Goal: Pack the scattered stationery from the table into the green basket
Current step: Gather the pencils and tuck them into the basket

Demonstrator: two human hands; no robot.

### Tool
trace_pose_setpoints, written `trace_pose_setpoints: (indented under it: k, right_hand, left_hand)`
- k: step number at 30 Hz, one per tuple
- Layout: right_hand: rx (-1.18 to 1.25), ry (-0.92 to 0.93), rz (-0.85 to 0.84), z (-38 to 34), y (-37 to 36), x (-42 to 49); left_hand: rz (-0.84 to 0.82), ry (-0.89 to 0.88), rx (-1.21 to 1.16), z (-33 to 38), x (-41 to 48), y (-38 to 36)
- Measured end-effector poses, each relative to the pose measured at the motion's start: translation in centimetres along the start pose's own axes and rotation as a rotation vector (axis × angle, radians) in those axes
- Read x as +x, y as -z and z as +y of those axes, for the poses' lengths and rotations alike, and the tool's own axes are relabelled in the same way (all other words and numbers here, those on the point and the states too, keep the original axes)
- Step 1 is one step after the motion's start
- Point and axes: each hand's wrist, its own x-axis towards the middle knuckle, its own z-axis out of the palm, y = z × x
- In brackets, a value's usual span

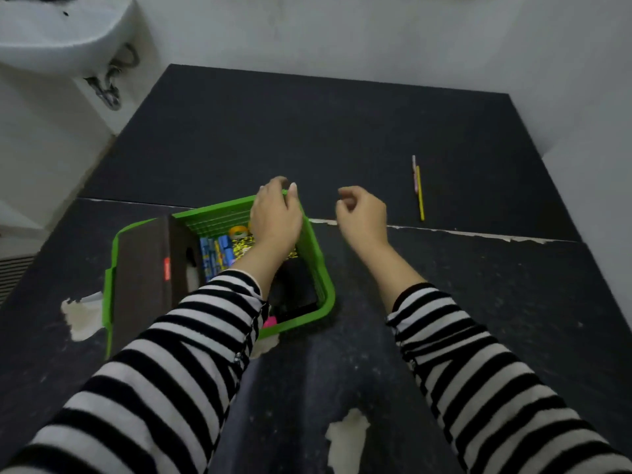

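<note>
The green basket (318, 265) sits on the dark table, left of centre. Inside it I see a dark notebook (143, 278), blue and yellow patterned items (219, 254), a roll of tape (238, 230) and something pink (270, 322). My left hand (275, 213) rests over the basket's far right corner, fingers curled around the rim. To its right my right hand (362, 213) hovers above the table with fingers loosely curled and nothing in it. Farther right, a yellow pencil (420, 196) and a pink pen (414, 167) lie side by side on the table.
The black table (342, 131) has a seam across its middle and patches of peeled surface (345, 436). A white sink (65, 29) with its pipe stands at the far left, beyond the table. A light wall runs along the back.
</note>
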Motion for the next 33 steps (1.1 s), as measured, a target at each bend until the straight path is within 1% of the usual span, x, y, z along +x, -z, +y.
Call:
trace_pose_setpoints:
  k: [3, 7, 11, 16, 21, 24, 28, 30, 33]
  right_hand:
    - [-0.152, -0.097, 0.077, 4.2, 2.6, 3.3]
    - [-0.313, -0.291, 0.067, 9.9, 4.6, 7.2]
    - [-0.404, -0.436, 0.062, 14.0, 5.4, 9.9]
    - [-0.423, -0.51, 0.059, 17.4, 5.5, 11.8]
    - [-0.427, -0.518, 0.072, 18.1, 5.7, 12.4]
    - [-0.336, -0.538, 0.121, 17.1, 5.6, 11.5]
    - [-0.08, -0.467, 0.222, 12.8, 4.4, 8.2]
    - [0.056, -0.38, 0.213, 9.3, 3.0, 5.4]
    - [0.225, -0.267, 0.109, 4.0, 0.5, 1.3]
  left_hand:
    - [-0.074, -0.032, -0.015, 2.2, 0.7, -3.2]
    - [-0.13, -0.061, 0.003, 4.7, 1.9, -7.0]
    - [-0.169, -0.069, 0.02, 5.7, 3.2, -9.6]
    - [-0.18, -0.076, 0.054, 5.3, 4.3, -10.8]
    - [-0.177, -0.05, 0.073, 4.2, 4.3, -10.7]
    - [-0.154, -0.051, 0.066, 3.6, 3.8, -9.8]
    - [-0.1, -0.046, 0.036, 2.3, 3.1, -7.5]
    - [-0.051, -0.019, 0.034, 0.9, 2.5, -5.3]
    - [0.032, 0.045, 0.061, -1.6, 1.7, -1.7]
